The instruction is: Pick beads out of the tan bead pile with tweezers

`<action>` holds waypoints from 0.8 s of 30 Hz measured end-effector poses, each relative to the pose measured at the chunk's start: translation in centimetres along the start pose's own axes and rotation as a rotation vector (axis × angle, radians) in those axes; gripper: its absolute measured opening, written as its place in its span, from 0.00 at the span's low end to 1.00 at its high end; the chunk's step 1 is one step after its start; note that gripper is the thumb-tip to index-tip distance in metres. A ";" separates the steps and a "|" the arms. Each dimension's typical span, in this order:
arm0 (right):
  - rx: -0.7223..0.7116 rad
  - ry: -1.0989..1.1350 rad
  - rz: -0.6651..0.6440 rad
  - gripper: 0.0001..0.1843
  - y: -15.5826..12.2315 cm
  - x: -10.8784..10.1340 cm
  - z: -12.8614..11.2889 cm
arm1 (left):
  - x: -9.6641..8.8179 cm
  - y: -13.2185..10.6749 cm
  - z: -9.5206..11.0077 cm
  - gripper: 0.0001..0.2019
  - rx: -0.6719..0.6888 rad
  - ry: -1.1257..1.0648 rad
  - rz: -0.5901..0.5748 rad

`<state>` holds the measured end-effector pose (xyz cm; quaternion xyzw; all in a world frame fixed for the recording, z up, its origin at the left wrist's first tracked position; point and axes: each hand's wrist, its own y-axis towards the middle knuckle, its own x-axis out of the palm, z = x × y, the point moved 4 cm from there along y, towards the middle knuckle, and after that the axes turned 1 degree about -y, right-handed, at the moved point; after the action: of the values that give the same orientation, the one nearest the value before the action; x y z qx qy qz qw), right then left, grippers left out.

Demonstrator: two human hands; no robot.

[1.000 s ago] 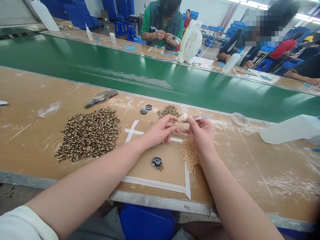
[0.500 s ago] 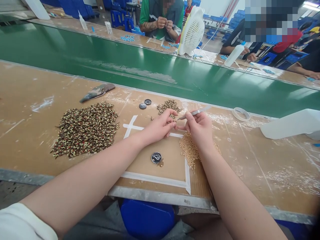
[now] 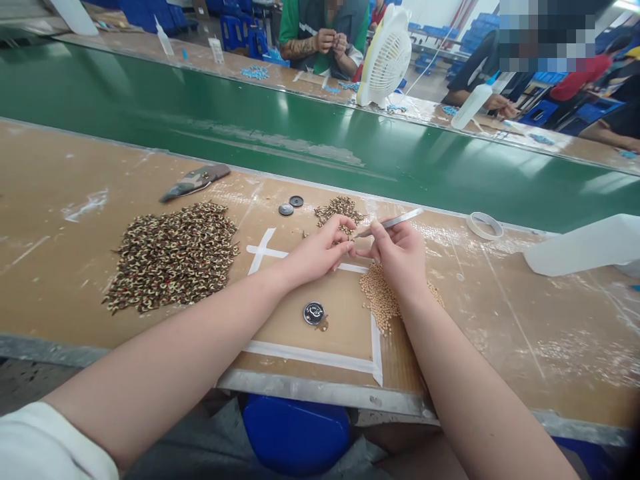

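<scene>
The gap between the right hand and the left hand is being closed up compared with a second ago: tweezers are being gripped in the right, with the tip being held right by the left fingertips. Whether a tiny piece is being pinched there can't really be told, it's too small. Probably means some pretty fiddly close-up work is being done. The small pile of bits is being partly covered by the left hand, the beads are being partly hidden by the right, and a black disc is being left on the counter between the forearms.
</scene>
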<state>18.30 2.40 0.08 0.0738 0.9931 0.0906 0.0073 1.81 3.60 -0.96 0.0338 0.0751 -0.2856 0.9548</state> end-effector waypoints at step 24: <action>0.004 -0.005 -0.020 0.15 0.1 0.2 -0.2 | 0.3 0.3 -0.7 0.10 -0.001 -0.178 0.032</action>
<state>18.12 2.51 0.33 0.0640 0.9940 0.0885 0.0109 2.13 3.79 -1.68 0.0089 -0.0104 -0.2720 0.9622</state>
